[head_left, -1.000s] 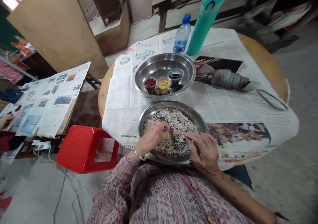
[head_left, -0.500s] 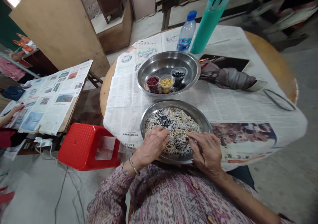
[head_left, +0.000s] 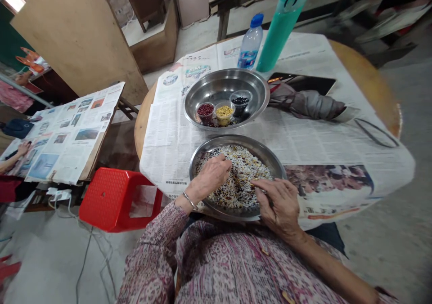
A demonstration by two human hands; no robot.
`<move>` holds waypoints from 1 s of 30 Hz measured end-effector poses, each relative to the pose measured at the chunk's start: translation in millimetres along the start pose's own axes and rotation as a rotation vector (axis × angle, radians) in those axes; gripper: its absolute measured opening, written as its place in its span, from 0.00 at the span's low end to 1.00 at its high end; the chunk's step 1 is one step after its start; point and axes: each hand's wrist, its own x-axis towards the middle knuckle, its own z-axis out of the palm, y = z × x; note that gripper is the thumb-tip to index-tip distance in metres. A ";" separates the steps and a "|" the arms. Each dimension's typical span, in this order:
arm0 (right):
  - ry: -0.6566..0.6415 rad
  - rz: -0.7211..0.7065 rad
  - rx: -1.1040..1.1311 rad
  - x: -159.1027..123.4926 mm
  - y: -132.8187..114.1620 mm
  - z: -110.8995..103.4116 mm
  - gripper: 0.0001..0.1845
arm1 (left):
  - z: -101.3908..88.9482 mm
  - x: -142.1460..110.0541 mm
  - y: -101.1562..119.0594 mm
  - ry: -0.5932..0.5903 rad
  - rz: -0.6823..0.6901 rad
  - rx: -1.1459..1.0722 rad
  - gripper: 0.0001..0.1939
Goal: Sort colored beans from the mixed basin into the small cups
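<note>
A steel basin (head_left: 277,160) in front of me holds a mix of white grains (head_left: 241,153) with dark and yellow beans among them. Over its left part is my left hand (head_left: 214,173), fingers curled down and pinched together; whatever is at their tips is hidden. My right hand (head_left: 278,203) is at the basin's right side, thumb and index finger closed near a small yellow bean (head_left: 252,182). Behind it stands a second steel basin (head_left: 216,86) with cups of red beans (head_left: 205,110), yellow beans (head_left: 224,111) and black beans (head_left: 240,101).
Newspaper (head_left: 162,146) covers the round table. Beyond the basins stand a water bottle (head_left: 250,43) and a teal bottle (head_left: 283,25). A folded umbrella (head_left: 303,104) and a dark flat device (head_left: 303,82) lie to the right. A red stool (head_left: 108,200) stands left; another person's hand (head_left: 23,148) rests at the side table.
My left hand has moved up and to the right over the grains, covering the dark patch there. My right hand has stayed nearly in place, a yellow bean now showing at its fingertips.
</note>
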 end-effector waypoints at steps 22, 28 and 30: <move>0.014 -0.022 -0.010 -0.1 0.9 1.1 0.14 | -10.1 -12.5 3.8 0.078 0.028 0.103 0.14; 0.009 -0.011 -0.003 -0.5 1.1 0.9 0.15 | -6.4 10.9 4.5 -0.009 0.006 0.079 0.14; 0.006 -0.013 -0.002 -0.7 1.1 0.8 0.15 | -6.3 14.0 1.7 0.010 -0.027 0.076 0.13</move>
